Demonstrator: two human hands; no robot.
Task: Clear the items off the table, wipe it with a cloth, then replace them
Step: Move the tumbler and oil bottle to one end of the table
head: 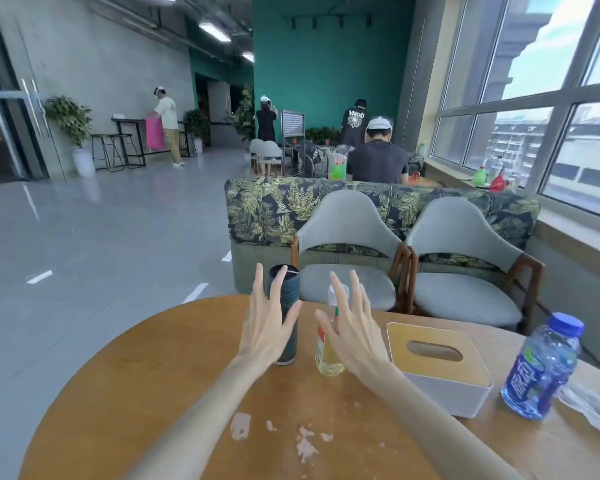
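Left grip [269, 327] spread before dark cylindrical tumbler [284, 313]; right grip [352, 330] spread before clear oil bottle [326, 348]; round wooden surface [153, 375].

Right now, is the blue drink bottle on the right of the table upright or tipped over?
Upright. The blue drink bottle stands on its base on the table, blue cap on top; its lean looks like wide-angle distortion.

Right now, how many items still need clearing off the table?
4: a dark tumbler behind the left hand, a yellow-liquid bottle behind the right hand, a tissue box, and a blue bottle at the right edge.
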